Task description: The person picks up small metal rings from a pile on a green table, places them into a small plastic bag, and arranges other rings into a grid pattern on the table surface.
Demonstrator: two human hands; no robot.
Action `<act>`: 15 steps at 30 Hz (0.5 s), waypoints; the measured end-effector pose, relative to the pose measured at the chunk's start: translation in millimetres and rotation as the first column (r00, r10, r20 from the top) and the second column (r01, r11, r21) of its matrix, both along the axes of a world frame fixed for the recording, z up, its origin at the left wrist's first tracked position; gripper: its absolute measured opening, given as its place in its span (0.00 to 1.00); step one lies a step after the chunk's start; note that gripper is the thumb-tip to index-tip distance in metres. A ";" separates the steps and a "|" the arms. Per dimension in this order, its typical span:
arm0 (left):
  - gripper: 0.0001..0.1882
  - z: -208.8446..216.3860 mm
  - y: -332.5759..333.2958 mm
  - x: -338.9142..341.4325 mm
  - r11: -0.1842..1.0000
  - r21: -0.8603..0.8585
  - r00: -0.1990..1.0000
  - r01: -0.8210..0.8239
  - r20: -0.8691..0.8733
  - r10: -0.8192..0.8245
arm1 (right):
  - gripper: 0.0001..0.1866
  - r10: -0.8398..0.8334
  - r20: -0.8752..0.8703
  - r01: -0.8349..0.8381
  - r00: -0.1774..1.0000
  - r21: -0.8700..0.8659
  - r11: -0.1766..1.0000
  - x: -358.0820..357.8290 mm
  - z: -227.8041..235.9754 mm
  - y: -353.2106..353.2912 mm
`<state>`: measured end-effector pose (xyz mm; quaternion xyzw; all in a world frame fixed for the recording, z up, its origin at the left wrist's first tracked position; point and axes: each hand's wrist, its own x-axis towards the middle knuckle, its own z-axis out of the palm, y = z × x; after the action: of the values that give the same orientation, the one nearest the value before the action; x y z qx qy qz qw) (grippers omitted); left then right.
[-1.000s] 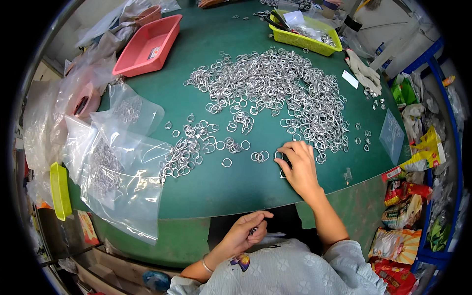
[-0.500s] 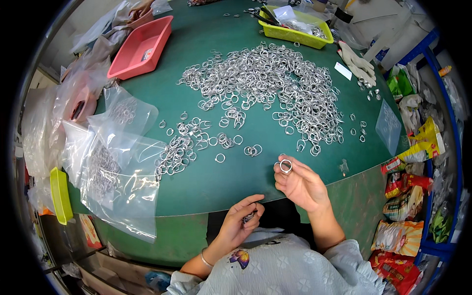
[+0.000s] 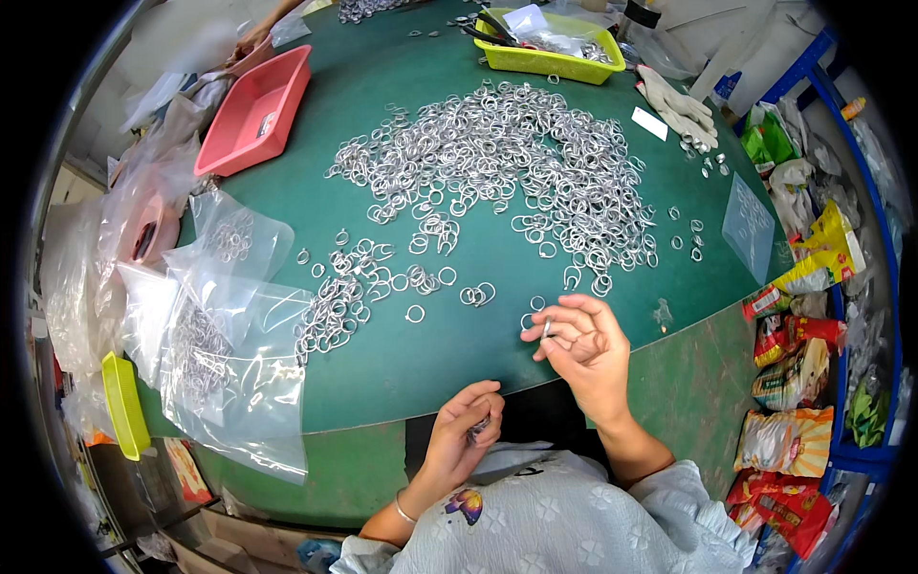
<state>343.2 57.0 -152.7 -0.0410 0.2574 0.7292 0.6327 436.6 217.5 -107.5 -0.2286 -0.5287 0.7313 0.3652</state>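
My right hand (image 3: 591,359) is raised over the near edge of the green table (image 3: 459,354), pinching a silver metal ring (image 3: 546,328) seen nearly edge-on. Two loose rings lie on the table just beyond its fingertips. Lower and to the left, my left hand (image 3: 463,429) is curled around several metal rings (image 3: 479,427), which show only partly between the fingers. A broad heap of similar rings (image 3: 497,143) covers the middle of the table. A smaller cluster of rings (image 3: 335,301) lies to the left, with a few rings scattered between the two.
Clear plastic bags (image 3: 234,383) with rings inside lie on the left. A pink tray (image 3: 253,115) stands behind them. Far back is a yellow-green tray (image 3: 550,62) with tools, and a glove (image 3: 679,107) beside it. Snack packets line a blue rack (image 3: 865,191). Another person's hand (image 3: 253,38) shows at far left.
My right hand has turned, so the ring's open face is now edge-on, and its fingers have spread more. My left hand stays curled. The whole view has shifted slightly.
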 end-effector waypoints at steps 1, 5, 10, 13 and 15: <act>0.14 0.4 -0.6 -0.3 1.000 -0.008 1.000 -0.002 0.000 0.001 | 0.22 -0.001 0.025 0.001 1.000 0.018 1.000 0.2 0.1 -0.3; 0.14 -1.1 -2.1 -1.2 1.000 -0.016 1.000 -0.005 0.006 0.005 | 0.22 -0.048 0.084 0.038 0.995 0.125 0.991 -0.4 -0.4 -0.3; 0.14 3.6 0.0 -3.5 1.000 -0.024 1.000 -0.004 -0.002 0.004 | 0.20 -0.167 0.146 0.113 0.975 0.323 0.940 7.8 -7.1 12.7; 0.14 11.3 1.5 -6.8 0.999 -0.033 0.998 -0.019 -0.060 0.017 | 0.18 -0.354 0.239 0.196 0.904 0.504 0.841 29.9 -17.1 43.9; 0.14 12.6 2.3 -11.2 0.998 -0.062 0.997 -0.029 -0.073 0.024 | 0.15 -0.512 0.250 0.276 0.822 0.612 0.741 50.1 -26.4 72.4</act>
<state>332.0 59.3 -140.1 -0.0381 0.3024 0.7301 0.6116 486.7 289.9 -133.9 -0.3680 -0.7169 0.3878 0.4475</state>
